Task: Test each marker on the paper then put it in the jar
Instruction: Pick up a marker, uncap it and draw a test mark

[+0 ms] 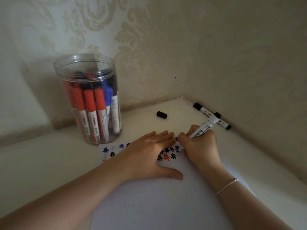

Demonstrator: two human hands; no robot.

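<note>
A black marker point(203, 128) is gripped by the curled fingers of the right hand point(200, 144), tip on the paper point(149, 205); the paper is pressed by the flat, straight-fingered left hand point(147, 155); the jar point(88, 97) is stood beside it on the desk point(41, 160).

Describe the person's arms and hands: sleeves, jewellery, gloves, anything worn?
Both forearms are bare as far as the frame shows, with no sleeves visible. No gloves on either the left hand or the right hand. The right wrist carries a thin, light-coloured bracelet. No rings or watch can be seen.
</note>
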